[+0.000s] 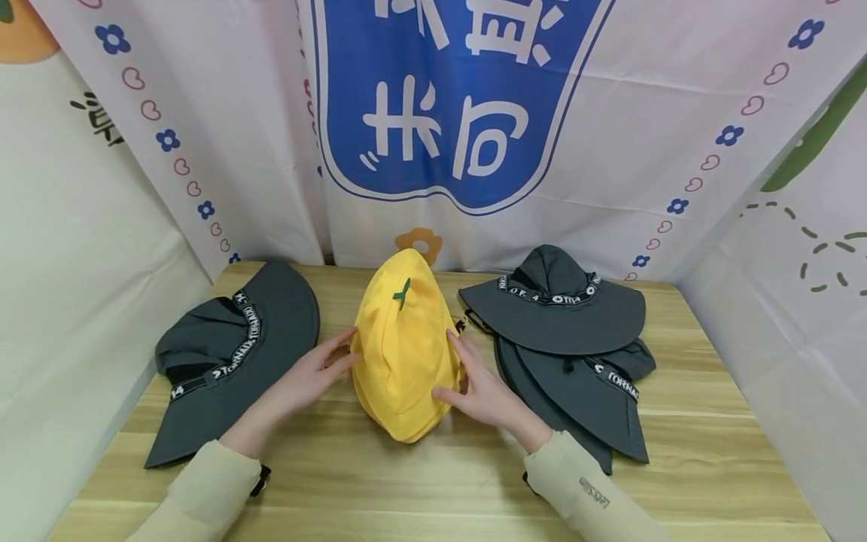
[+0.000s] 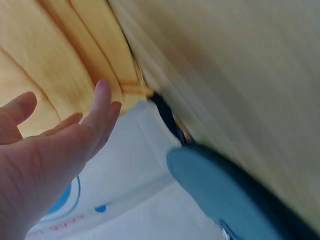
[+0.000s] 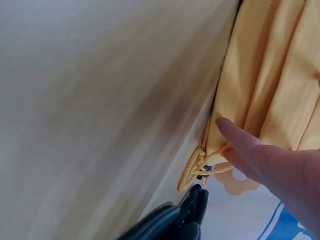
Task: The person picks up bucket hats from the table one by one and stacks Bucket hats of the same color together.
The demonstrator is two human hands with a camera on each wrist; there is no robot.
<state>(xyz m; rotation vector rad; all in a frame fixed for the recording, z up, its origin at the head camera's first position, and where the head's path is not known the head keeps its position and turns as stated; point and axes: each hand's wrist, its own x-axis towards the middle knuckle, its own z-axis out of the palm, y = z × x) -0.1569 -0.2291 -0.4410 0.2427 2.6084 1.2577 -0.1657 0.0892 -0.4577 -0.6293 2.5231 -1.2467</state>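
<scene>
Yellow hat (image 1: 406, 350) on desk (image 1: 379, 497), left grip (image 1: 308, 380) at its nine o'clock, right grip (image 1: 482, 388) at three, both loosely spread against it

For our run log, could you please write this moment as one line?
yellow hat: on table, between dark hats | left hand: at hat's left side | right hand: at hat's right side

A yellow hat (image 1: 400, 361) (with a small green sprout (image 1: 402, 294) on it) sits mid-frame in the head view. Its creased cloth stands narrow, peaked at the top.
</scene>
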